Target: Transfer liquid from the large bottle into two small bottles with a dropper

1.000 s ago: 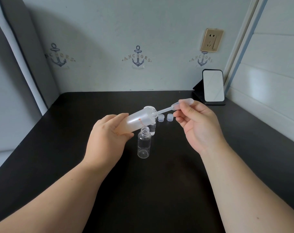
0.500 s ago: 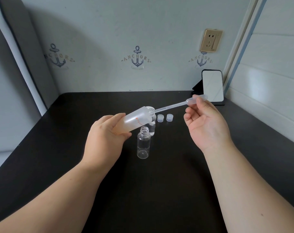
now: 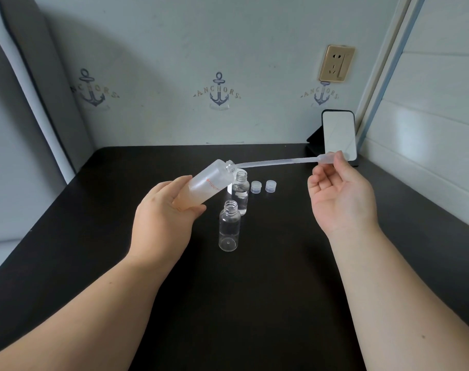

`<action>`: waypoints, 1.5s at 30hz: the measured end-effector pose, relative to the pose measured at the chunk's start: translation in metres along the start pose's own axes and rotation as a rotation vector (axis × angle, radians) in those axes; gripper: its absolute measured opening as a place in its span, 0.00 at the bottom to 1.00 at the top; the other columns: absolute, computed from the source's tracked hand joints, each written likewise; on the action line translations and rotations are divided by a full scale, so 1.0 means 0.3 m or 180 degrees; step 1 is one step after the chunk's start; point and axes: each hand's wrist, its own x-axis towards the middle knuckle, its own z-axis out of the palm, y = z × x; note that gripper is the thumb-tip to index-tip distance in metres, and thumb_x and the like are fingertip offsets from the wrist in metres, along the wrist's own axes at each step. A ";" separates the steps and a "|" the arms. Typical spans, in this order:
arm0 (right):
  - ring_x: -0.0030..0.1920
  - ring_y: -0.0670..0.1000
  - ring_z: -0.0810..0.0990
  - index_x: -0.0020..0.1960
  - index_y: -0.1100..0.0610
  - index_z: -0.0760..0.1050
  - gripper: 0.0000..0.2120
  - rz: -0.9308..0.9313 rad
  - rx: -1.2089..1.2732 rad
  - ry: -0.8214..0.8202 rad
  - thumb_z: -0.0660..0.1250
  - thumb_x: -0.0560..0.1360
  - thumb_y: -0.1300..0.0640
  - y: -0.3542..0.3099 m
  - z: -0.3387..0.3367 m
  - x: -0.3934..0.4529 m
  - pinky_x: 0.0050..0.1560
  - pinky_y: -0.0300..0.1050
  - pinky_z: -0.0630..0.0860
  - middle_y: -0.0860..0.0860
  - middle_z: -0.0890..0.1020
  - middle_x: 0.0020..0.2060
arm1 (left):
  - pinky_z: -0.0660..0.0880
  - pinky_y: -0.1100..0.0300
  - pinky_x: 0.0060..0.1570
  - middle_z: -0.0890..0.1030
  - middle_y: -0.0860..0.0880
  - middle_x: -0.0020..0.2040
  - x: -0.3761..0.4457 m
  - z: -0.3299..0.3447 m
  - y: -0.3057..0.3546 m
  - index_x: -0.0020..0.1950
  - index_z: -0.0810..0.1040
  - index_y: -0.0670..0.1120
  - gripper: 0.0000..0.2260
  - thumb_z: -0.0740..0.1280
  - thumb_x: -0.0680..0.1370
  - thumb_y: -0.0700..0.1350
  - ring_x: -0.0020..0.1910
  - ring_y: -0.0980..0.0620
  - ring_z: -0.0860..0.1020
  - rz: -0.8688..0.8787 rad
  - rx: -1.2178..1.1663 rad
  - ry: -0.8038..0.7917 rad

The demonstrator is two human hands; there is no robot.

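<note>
Small bottles (image 3: 229, 227) beside two caps (image 3: 256, 187)

Soft, even daylight — broad shadow on the wall (image 3: 99, 49) upper left, wide-angle bowing at edges.

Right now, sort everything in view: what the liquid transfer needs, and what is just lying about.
For the job:
large bottle, tilted, in the left hand
dropper, pinched by the right hand
near small bottle
far small bottle
two small caps

Lying about:
phone on its stand
wall socket
</note>
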 end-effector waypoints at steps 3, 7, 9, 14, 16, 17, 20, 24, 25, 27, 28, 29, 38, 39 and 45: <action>0.37 0.48 0.82 0.46 0.60 0.82 0.05 0.0007 0.0124 0.0069 0.70 0.79 0.59 -0.001 -0.001 -0.001 0.40 0.39 0.77 0.51 0.84 0.38 | 0.65 0.70 0.46 0.77 0.61 0.52 0.000 -0.004 0.001 0.67 0.78 0.58 0.21 0.75 0.75 0.47 0.50 0.59 0.72 -0.0131 -0.0153 -0.0003; 0.37 0.48 0.82 0.51 0.60 0.79 0.04 0.0056 0.0300 0.0177 0.70 0.79 0.59 -0.003 0.000 -0.004 0.40 0.40 0.78 0.51 0.84 0.38 | 0.68 0.65 0.46 0.78 0.62 0.51 0.002 -0.006 0.004 0.64 0.76 0.62 0.18 0.74 0.76 0.50 0.51 0.57 0.76 -0.0208 -0.0276 -0.0051; 0.36 0.48 0.82 0.52 0.61 0.79 0.04 0.0089 0.0386 0.0229 0.70 0.79 0.60 -0.005 0.002 -0.005 0.39 0.40 0.78 0.52 0.84 0.38 | 0.72 0.62 0.45 0.80 0.62 0.49 0.003 -0.007 0.007 0.61 0.76 0.63 0.15 0.74 0.76 0.50 0.49 0.57 0.78 -0.0298 -0.0419 -0.0093; 0.34 0.48 0.80 0.52 0.60 0.78 0.03 0.0136 0.0363 0.0267 0.69 0.79 0.61 -0.001 0.007 -0.006 0.37 0.39 0.75 0.51 0.83 0.37 | 0.70 0.70 0.42 0.79 0.68 0.48 0.006 -0.004 0.009 0.62 0.75 0.62 0.16 0.73 0.77 0.52 0.46 0.68 0.78 -0.0554 -0.0593 -0.0103; 0.33 0.48 0.78 0.49 0.60 0.78 0.02 0.0181 0.0296 0.0288 0.69 0.79 0.61 -0.001 0.008 -0.007 0.36 0.39 0.74 0.51 0.82 0.36 | 0.67 0.72 0.39 0.77 0.68 0.48 0.008 0.001 0.011 0.65 0.74 0.60 0.18 0.73 0.77 0.53 0.44 0.70 0.76 -0.0636 -0.0632 -0.0101; 0.33 0.48 0.77 0.48 0.61 0.78 0.02 0.0207 0.0277 0.0308 0.69 0.78 0.61 0.000 0.009 -0.008 0.36 0.39 0.73 0.52 0.81 0.36 | 0.67 0.72 0.39 0.77 0.68 0.48 0.010 0.003 0.011 0.67 0.74 0.59 0.20 0.73 0.77 0.54 0.44 0.70 0.75 -0.0659 -0.0641 -0.0117; 0.31 0.49 0.76 0.48 0.61 0.78 0.02 0.0270 0.0313 0.0362 0.68 0.78 0.63 0.004 0.011 -0.009 0.35 0.40 0.73 0.52 0.81 0.35 | 0.66 0.70 0.40 0.74 0.69 0.47 0.009 0.004 0.010 0.68 0.73 0.58 0.21 0.73 0.76 0.55 0.45 0.70 0.73 -0.0701 -0.0652 -0.0182; 0.31 0.49 0.76 0.48 0.62 0.78 0.02 0.0291 0.0327 0.0348 0.69 0.77 0.62 0.006 0.008 -0.004 0.34 0.40 0.73 0.52 0.81 0.35 | 0.66 0.71 0.41 0.73 0.70 0.48 0.010 0.004 0.014 0.71 0.71 0.56 0.26 0.74 0.75 0.56 0.47 0.67 0.74 -0.0674 -0.0715 -0.0279; 0.31 0.49 0.76 0.48 0.62 0.79 0.02 0.0296 0.0321 0.0345 0.69 0.77 0.62 0.007 0.007 -0.003 0.34 0.40 0.73 0.52 0.81 0.35 | 0.67 0.71 0.42 0.73 0.69 0.49 0.009 0.002 0.017 0.71 0.71 0.56 0.27 0.74 0.75 0.57 0.48 0.67 0.74 -0.0677 -0.0786 -0.0277; 0.31 0.49 0.76 0.47 0.62 0.79 0.02 0.0300 0.0316 0.0335 0.69 0.77 0.62 0.008 0.004 -0.002 0.34 0.40 0.73 0.52 0.80 0.35 | 0.71 0.69 0.45 0.76 0.66 0.54 0.003 -0.009 0.023 0.71 0.70 0.56 0.27 0.75 0.74 0.54 0.52 0.65 0.76 -0.0710 -0.1008 -0.0170; 0.31 0.49 0.76 0.46 0.62 0.79 0.03 0.0299 0.0312 0.0337 0.69 0.77 0.62 0.008 0.003 0.000 0.34 0.40 0.73 0.52 0.80 0.35 | 0.73 0.67 0.48 0.77 0.64 0.57 -0.003 -0.018 0.026 0.71 0.70 0.56 0.27 0.75 0.75 0.51 0.55 0.63 0.77 -0.0699 -0.1100 -0.0046; 0.31 0.49 0.76 0.47 0.62 0.79 0.03 0.0298 0.0308 0.0344 0.69 0.77 0.62 0.008 0.002 0.001 0.34 0.40 0.73 0.52 0.81 0.35 | 0.74 0.64 0.49 0.78 0.62 0.58 -0.010 -0.029 0.030 0.70 0.71 0.56 0.26 0.74 0.74 0.48 0.56 0.61 0.78 -0.0631 -0.1143 0.0134; 0.31 0.49 0.76 0.44 0.61 0.80 0.04 0.0272 0.0331 0.0374 0.69 0.77 0.62 0.005 -0.003 0.001 0.35 0.40 0.73 0.52 0.80 0.34 | 0.74 0.66 0.36 0.82 0.56 0.43 -0.085 -0.065 0.088 0.48 0.81 0.57 0.14 0.65 0.70 0.40 0.37 0.56 0.78 0.0244 -0.1381 -0.0302; 0.31 0.49 0.76 0.43 0.61 0.80 0.05 0.0275 0.0351 0.0379 0.69 0.77 0.62 0.004 -0.002 0.000 0.35 0.40 0.73 0.52 0.80 0.34 | 0.74 0.65 0.37 0.83 0.58 0.45 -0.084 -0.059 0.088 0.51 0.81 0.57 0.15 0.66 0.70 0.41 0.37 0.56 0.78 0.0237 -0.1291 -0.0618; 0.30 0.49 0.76 0.44 0.61 0.79 0.04 0.0273 0.0378 0.0399 0.69 0.77 0.62 0.003 -0.001 0.002 0.34 0.39 0.73 0.52 0.80 0.34 | 0.74 0.68 0.36 0.81 0.58 0.39 -0.072 -0.024 0.074 0.55 0.79 0.63 0.15 0.73 0.70 0.49 0.37 0.57 0.79 0.0267 -0.0641 -0.1829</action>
